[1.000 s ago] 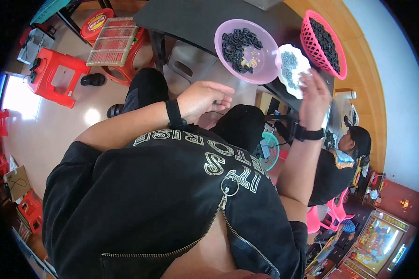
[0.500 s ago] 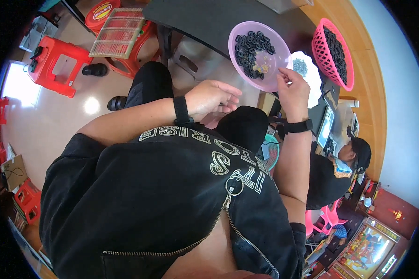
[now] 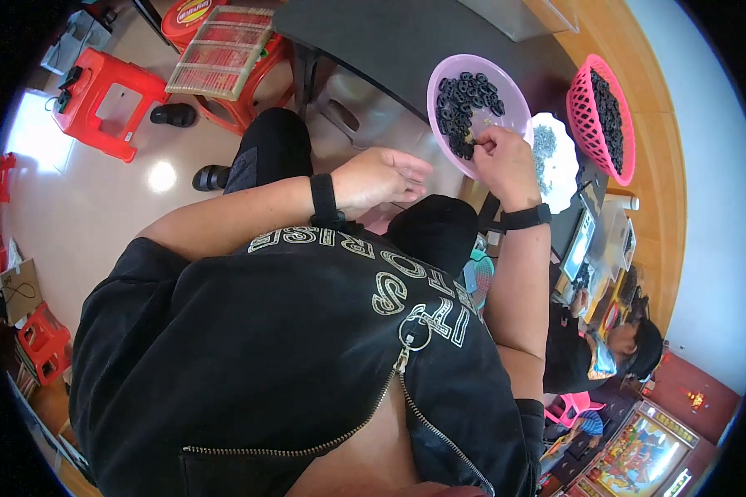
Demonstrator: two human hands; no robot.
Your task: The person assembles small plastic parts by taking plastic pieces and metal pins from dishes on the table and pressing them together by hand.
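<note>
My right hand (image 3: 506, 166) reaches over the near rim of a pale purple bowl (image 3: 512, 101). Its fingers are pinched together at the black ring-shaped parts (image 3: 468, 93) heaped inside, and one dark part shows at the fingertips. Above my lap, my left hand (image 3: 383, 178) hangs with fingers loosely bent and apart; nothing shows in it, though its palm side is partly hidden. Beside the bowl, a white scalloped dish (image 3: 564, 184) holds small grey-blue pieces (image 3: 544, 145).
A pink lattice basket (image 3: 578, 116) full of black parts stands right of the dish on the dark table (image 3: 365, 41). Red stools (image 3: 112, 103) stand at the left. At the right sits another person (image 3: 572, 352) in dark clothes. A green basket (image 3: 482, 277) is beside my knee.
My right hand has moved from the bowl's rim down into it, onto the black parts. The view has shifted slightly. My left hand stays about where it was.
</note>
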